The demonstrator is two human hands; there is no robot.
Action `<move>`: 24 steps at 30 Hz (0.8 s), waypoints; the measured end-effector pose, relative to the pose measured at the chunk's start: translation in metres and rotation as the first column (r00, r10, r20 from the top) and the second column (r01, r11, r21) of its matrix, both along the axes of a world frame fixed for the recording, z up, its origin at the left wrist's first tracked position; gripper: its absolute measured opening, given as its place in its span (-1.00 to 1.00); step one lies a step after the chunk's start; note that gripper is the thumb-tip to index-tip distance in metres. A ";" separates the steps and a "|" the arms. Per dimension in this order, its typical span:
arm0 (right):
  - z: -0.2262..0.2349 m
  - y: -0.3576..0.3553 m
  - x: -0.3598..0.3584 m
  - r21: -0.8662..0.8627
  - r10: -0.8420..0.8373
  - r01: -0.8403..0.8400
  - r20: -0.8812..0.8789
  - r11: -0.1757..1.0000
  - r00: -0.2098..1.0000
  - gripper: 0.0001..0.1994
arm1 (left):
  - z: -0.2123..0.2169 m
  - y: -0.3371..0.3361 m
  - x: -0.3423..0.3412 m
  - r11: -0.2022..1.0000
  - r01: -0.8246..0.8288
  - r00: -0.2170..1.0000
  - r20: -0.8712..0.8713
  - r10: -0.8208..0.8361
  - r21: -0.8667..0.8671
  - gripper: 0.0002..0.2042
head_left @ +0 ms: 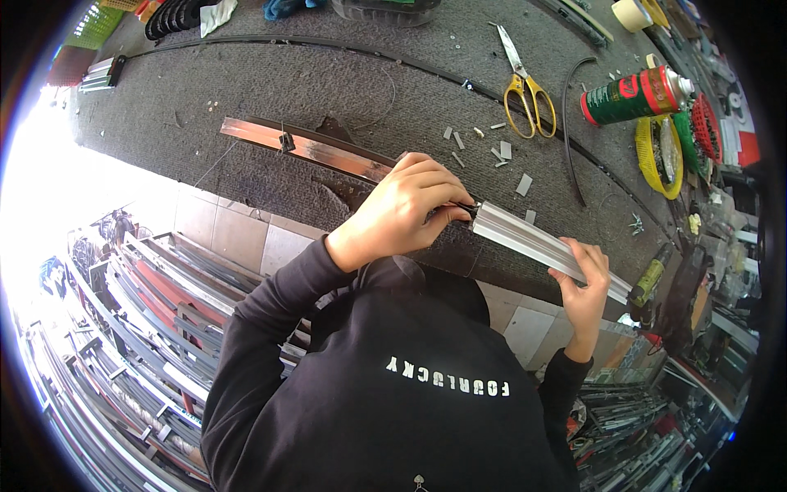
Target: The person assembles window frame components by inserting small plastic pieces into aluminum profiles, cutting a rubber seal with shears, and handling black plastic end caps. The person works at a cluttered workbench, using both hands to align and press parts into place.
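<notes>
A silver aluminium profile [518, 234] with long grooves lies along the near edge of the carpeted bench. My right hand [585, 283] is wrapped round it toward its far right part, thumb on the near side. At the profile's left end, my left hand [406, 201] pinches a small dark piece [467, 210] between thumb and fingertips; its exact kind is too small to tell. Left of that hand, a copper-coloured metal channel [320, 151] lies on the bench and passes partly behind the hand. A small black clip-like part [286, 142] sits on the channel.
Yellow-handled scissors [525, 94], a green and red spray can [635, 95] and small grey offcuts [524, 184] lie on the bench [270, 90]. A yellow basket [658, 156] stands at right. Long metal bars [164, 303] fill racks below left.
</notes>
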State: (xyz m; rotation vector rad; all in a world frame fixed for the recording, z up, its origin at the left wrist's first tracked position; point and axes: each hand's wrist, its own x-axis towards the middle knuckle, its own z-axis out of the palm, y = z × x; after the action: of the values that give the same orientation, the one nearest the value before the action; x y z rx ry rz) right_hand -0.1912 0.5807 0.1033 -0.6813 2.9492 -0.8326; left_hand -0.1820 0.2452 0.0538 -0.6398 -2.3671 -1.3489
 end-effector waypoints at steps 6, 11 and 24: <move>0.002 -0.003 0.002 0.015 0.000 0.000 -0.001 1.000 1.000 -0.52 | -0.003 0.000 0.000 0.999 0.014 1.000 0.006 -0.014 0.034 -0.82; 0.001 -0.004 0.004 0.030 -0.026 0.025 0.005 0.999 1.000 -0.51 | -0.003 -0.001 0.000 1.000 0.010 1.000 -0.002 -0.010 0.007 -0.76; -0.004 -0.005 0.003 -0.012 0.004 -0.004 0.020 1.000 1.000 -0.51 | -0.004 -0.005 -0.001 0.998 0.053 0.998 0.028 -0.054 0.022 -0.76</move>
State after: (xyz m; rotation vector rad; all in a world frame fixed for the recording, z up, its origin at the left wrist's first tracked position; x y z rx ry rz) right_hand -0.1885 0.5761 0.0997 -0.6754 2.9265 -0.8525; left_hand -0.1830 0.2404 0.0501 -0.6864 -2.3706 -1.4129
